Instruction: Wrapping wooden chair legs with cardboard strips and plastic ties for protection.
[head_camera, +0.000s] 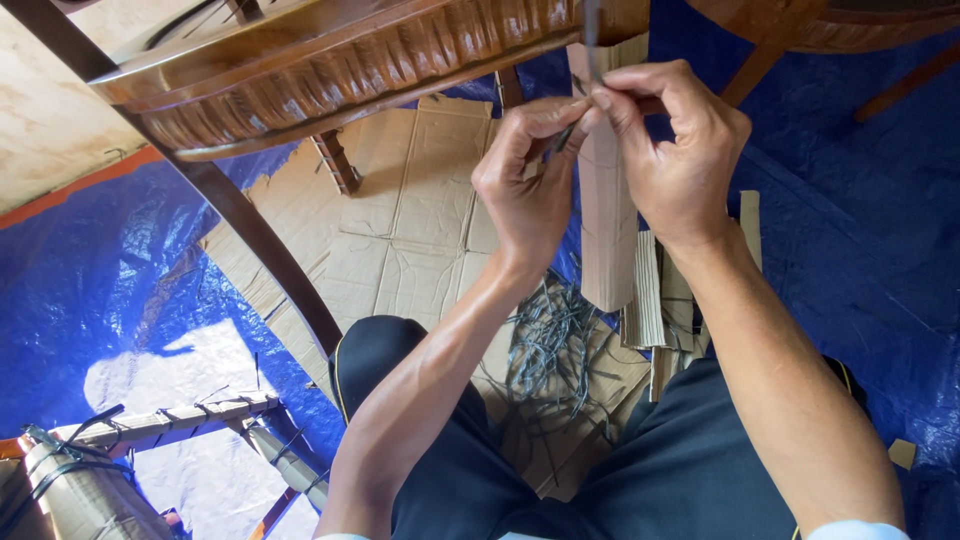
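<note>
Blue tarpaulin (860, 250) covers the floor, and flattened cardboard sheets (400, 220) lie on it beneath a carved wooden table (330, 60) whose fluted rim crosses the top of the view. One dark curved leg (270, 250) of that table runs down toward the person's knee, clad in dark trousers (690, 470). Below the table's rim, on the cardboard between the knees, lies a loose heap of grey-green strap offcuts (550, 355), with folded corrugated strips (650, 300) just beside it. A cardboard-wrapped leg (608, 220) hangs down from the table, and a dark strap (591, 40) runs up along it. Both forearms reach up toward the rim — the left hand (530, 190) and the right hand (680, 150) meet there, fingertips pinched together on the strap. Far from the table, at the lower left corner, stand wrapped bundles (80, 480) bound with dark bands.
</note>
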